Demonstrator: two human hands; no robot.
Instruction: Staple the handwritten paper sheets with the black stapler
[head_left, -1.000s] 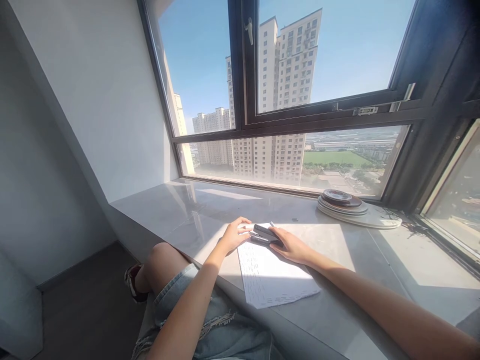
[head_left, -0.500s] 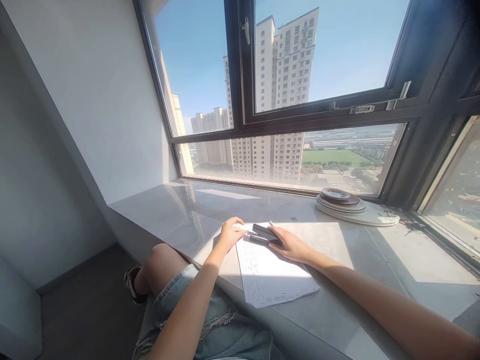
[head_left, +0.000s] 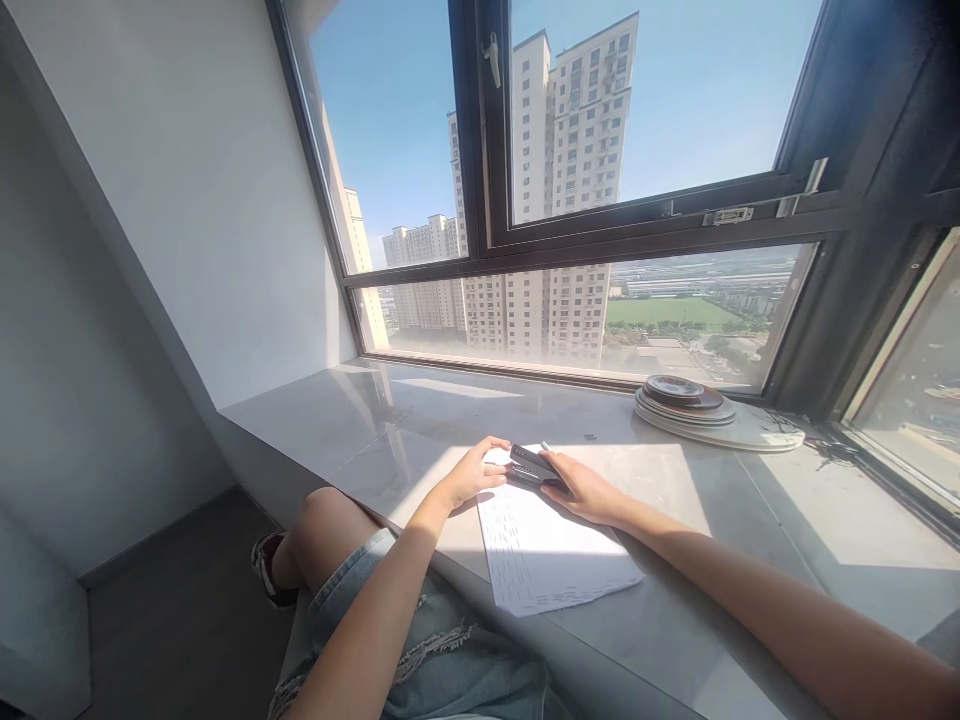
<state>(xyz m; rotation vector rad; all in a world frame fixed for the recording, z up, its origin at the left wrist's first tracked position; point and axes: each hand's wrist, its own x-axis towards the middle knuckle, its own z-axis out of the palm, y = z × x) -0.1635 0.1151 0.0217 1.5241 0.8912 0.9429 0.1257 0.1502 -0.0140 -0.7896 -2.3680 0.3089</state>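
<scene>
A black stapler (head_left: 531,467) lies over the top part of white paper sheets (head_left: 559,560) on the pale stone sill. My right hand (head_left: 581,487) is wrapped round its right end. At the stapler's left end is my left hand (head_left: 476,473), its fingers curved about the front tip and the upper edge of the paper; whether it pinches anything is too small to tell. Rows of short dark marks run down the paper's left side and along its lower edge. A thin light-coloured stick (head_left: 545,446) shows just behind the stapler.
Stacked round plates (head_left: 682,400) stand on the sill (head_left: 420,400) at the right, by the window frame. A small dark bit (head_left: 590,437) lies behind the stapler. My bent knee (head_left: 322,510) is below the sill's front edge.
My left hand has moved slightly right, closer to the stapler. The gap between the stapler's upper and lower arms looks smaller. My right hand keeps its hold.
</scene>
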